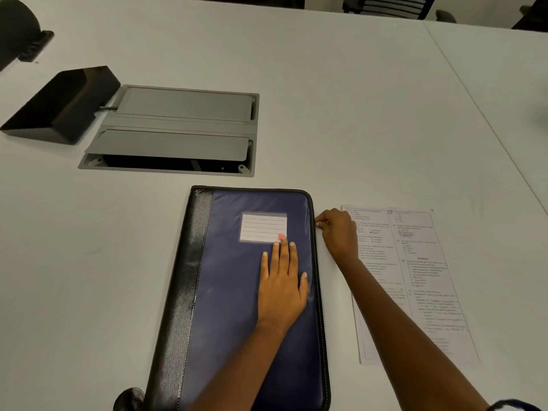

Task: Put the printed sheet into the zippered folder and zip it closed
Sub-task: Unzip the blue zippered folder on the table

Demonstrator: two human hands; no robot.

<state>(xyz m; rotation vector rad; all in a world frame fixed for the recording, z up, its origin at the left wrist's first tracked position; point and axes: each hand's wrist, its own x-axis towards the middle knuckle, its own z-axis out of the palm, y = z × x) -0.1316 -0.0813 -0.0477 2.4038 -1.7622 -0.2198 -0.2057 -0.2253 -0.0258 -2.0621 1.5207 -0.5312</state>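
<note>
Head view, the only one.

Progress: early. The printed sheet (415, 277) is still outside, lying flat on the desk (355, 114), print side up. It is just to the right of the folder (237, 307) and does not touch it. The folder lies shut, cover up, close to the desk's near edge. I judge the opening step is in hand. Still to do: unzip, lift the cover, slide the sheet in, zip shut.

Left hand (281, 289): flat on the cover, fingers straight and close together, tips reaching the white label (262, 226). It holds nothing and only presses the folder down.

Right hand (338, 232): fingers curled, tips pinched together at the zip (315, 268) on the folder's right edge, near the far corner. The pull tab is too small for me to make out. The forearm crosses over the sheet.

Orientation: the folder's long axis runs away from me, black spine on the left, zipped edge on the right. The sheet's long axis runs nearly the same way, far end leaning a little left, heading at the far end.

Also present: a grey hatch (178, 129) set into the desk beyond the folder.
</note>
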